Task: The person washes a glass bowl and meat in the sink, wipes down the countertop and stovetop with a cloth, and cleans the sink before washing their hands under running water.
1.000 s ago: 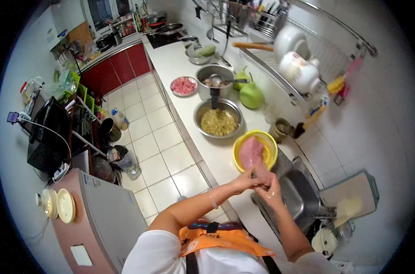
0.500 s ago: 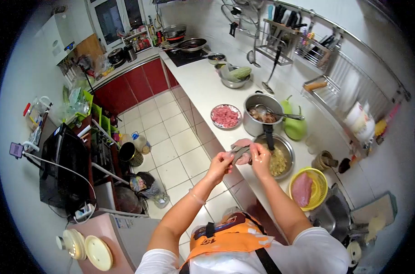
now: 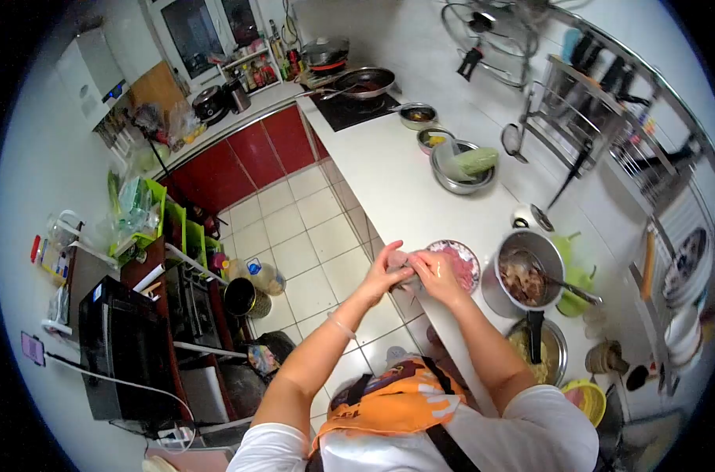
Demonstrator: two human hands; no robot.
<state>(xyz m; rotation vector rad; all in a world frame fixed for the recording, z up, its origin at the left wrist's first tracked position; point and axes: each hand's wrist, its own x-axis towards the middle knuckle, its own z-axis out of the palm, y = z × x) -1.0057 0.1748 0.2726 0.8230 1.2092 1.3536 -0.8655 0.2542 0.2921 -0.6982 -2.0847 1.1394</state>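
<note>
My left hand (image 3: 383,277) and my right hand (image 3: 441,277) are close together in front of the counter's edge. Between them is a pinkish-grey, limp cloth (image 3: 399,258), mostly covered by the fingers. The left thumb and fingers pinch it, and the right fingers close over its other side. Just beyond the right hand, a patterned plate of minced meat (image 3: 465,266) is partly hidden. A tall metal pot (image 3: 495,293) with a ladle in its meaty contents stands to the right. Below it, a steel bowl (image 3: 560,346) holds something yellowish, partly under the pot's black handle.
A yellow basket (image 3: 597,405) is at the lower right. Green gourds (image 3: 575,289) stand behind the pot. Farther along the counter, a bowl (image 3: 461,186) holds a pale green vegetable, and a pan (image 3: 365,82) sits on the cooktop. Utensil racks (image 3: 577,110) line the wall.
The view has turned toward the right-hand wall's far end, so the counter items appear farther right. My hands have moved together from over the bowl's side to beside the meat plate, bunching the cloth.
</note>
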